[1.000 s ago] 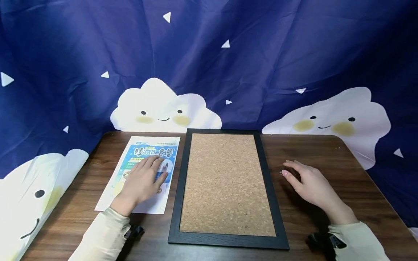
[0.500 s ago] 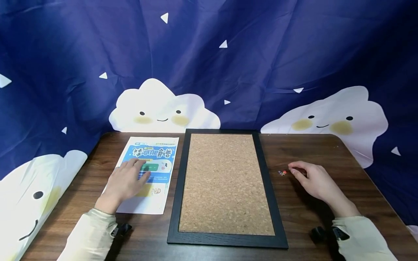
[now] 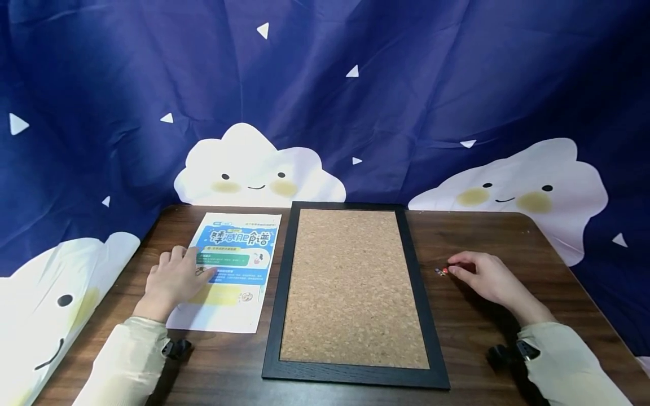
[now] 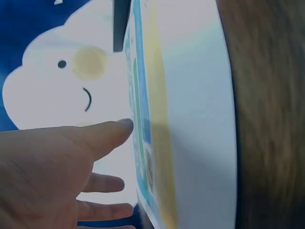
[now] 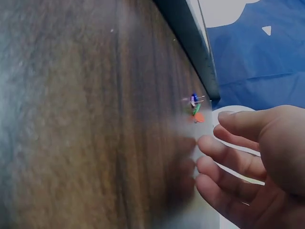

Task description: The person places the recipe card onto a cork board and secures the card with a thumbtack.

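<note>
A printed sheet of paper (image 3: 223, 316) with blue, green and yellow blocks lies flat on the table. My left hand (image 3: 172, 279) is over its left edge, fingers relaxed and pointing forward. In the left wrist view the thumb (image 4: 109, 136) reaches to the surface of the sheet (image 4: 200, 114) and the fingers are spread. Right of the framed cork board (image 3: 355, 287) several small coloured push pins (image 3: 441, 272) lie in a cluster. My right hand (image 3: 484, 276) is just beside them, its thumb and fingers apart around nothing; the right wrist view shows the pins (image 5: 195, 109) beyond its fingertips.
The cork board's black frame (image 3: 355, 374) stands between the paper and the pins. The brown wooden table (image 3: 538, 270) meets a blue cloth backdrop (image 3: 381, 101) with white clouds at its far edge. Each wrist wears a black camera strap.
My left hand has slid leftward across the paper to its left edge, uncovering more print. My right hand has drawn back slightly to the right, and the pins have come into view.
</note>
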